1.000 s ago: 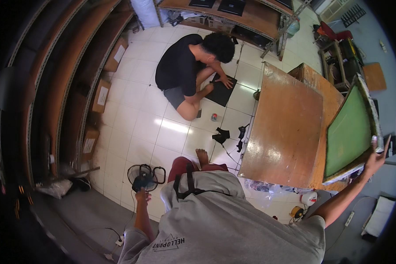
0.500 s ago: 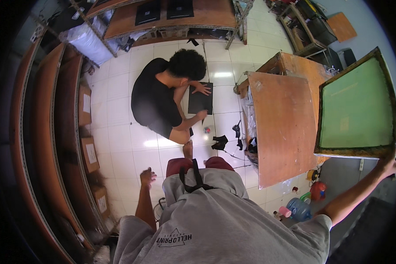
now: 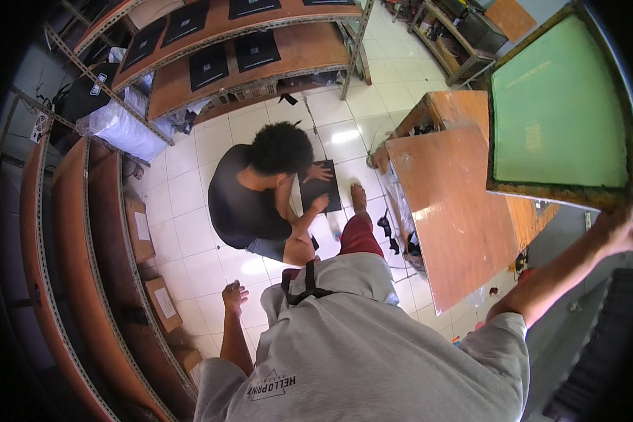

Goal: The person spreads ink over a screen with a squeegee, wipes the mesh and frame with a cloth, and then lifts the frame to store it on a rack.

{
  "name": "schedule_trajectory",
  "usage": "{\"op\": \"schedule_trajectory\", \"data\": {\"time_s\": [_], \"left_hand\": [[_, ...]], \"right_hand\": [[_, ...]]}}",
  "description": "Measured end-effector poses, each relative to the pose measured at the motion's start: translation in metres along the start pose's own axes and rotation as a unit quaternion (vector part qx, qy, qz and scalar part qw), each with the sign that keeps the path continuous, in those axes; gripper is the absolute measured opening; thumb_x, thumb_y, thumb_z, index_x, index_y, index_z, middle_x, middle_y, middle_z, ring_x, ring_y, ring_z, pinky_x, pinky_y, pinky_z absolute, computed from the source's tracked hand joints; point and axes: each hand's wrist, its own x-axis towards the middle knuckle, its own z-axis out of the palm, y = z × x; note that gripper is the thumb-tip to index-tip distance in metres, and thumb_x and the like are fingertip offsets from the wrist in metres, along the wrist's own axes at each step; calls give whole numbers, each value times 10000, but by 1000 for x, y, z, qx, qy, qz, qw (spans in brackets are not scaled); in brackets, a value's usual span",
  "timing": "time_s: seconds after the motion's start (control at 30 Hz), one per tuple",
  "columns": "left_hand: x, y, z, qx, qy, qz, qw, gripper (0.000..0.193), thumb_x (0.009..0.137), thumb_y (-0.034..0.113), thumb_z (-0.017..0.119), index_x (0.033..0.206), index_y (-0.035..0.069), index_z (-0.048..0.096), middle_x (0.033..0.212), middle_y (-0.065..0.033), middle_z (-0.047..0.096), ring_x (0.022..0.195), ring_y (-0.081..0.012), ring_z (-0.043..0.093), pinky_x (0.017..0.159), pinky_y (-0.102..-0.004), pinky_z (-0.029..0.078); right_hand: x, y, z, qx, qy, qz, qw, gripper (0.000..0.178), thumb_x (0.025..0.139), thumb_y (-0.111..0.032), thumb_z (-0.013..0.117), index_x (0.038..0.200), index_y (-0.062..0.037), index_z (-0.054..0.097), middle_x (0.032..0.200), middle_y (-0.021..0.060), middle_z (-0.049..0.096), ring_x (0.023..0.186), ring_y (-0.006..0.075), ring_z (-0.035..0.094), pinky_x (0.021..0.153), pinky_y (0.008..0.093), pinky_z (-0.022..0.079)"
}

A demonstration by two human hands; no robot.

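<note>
My right hand (image 3: pixel 617 231) grips the lower edge of a screen-printing frame (image 3: pixel 560 119) at the far right. Its green mesh is stretched in a dark-stained border, and the frame is held up and tilted. Part of the right hand is lost in the dark rim of the picture. My left hand (image 3: pixel 235 297) hangs at my left side with nothing in it, fingers loosely bent and apart. It is nearest to the white tiled floor (image 3: pixel 190 271).
A co-worker (image 3: pixel 250 190) crouches ahead, both hands on a black sheet (image 3: pixel 318 188). A wooden board (image 3: pixel 457 211) leans by a table on the right. Racks hold more black sheets (image 3: pixel 208 68). Shelves (image 3: pixel 105 260) and boxes (image 3: pixel 163 302) line the left; black scraps (image 3: pixel 385 226) lie on the floor.
I have stepped forward, my bare foot now beside the black sheet. The screen frame comes along in my right hand and sits higher in view. The co-worker's lower hand has moved along the sheet.
</note>
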Motion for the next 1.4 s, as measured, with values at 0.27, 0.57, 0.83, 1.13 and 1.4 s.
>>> {"op": "schedule_trajectory", "data": {"time_s": [0.27, 0.57, 0.83, 1.13, 1.4], "left_hand": [[35, -13, -72, -286, 298, 356, 838, 149, 914, 94, 608, 1051, 35, 610, 925, -104, 660, 633, -189, 642, 444, -265, 475], [-145, 465, -25, -152, 483, 564, 652, 463, 1029, 303, 578, 1362, -16, 542, 1164, -133, 663, 1012, -202, 642, 921, -341, 526], [-178, 688, 230, 33, 209, 708, 674, 355, 985, 72, 580, 1327, -24, 564, 1160, -127, 655, 1022, -189, 641, 941, -328, 493], [-176, 820, 423, 237, 82, 793, 555, 368, 889, 35, 675, 1244, -35, 608, 1140, -197, 646, 1035, -293, 649, 907, -363, 504], [-114, 915, 624, 292, 11, 858, 422, 541, 877, 57, 699, 1376, -18, 504, 1371, -217, 537, 1266, -386, 513, 1044, -429, 427]], "right_hand": [[-41, 93, 128, -48, 45, 106, 992, 683, 777, -255, 876, 1307, 69, 594, 1041, 168, 727, 845, 177, 689, 758, 297, 568], [-101, 260, 286, -74, 76, 157, 982, 773, 747, -293, 891, 1352, 60, 563, 1105, 201, 712, 957, 192, 678, 925, 313, 513], [-154, 371, 401, -180, 9, 207, 962, 797, 720, -374, 892, 1372, -36, 583, 1270, 213, 660, 1166, 251, 639, 1019, 346, 458], [-245, 463, 460, -154, -50, 303, 939, 722, 763, -258, 872, 1388, -55, 574, 1300, 187, 650, 1174, 239, 634, 1023, 344, 459], [-356, 543, 504, -106, -128, 426, 889, 786, 757, -149, 866, 1425, 30, 492, 1235, 229, 670, 1080, 207, 666, 950, 320, 515]]}}
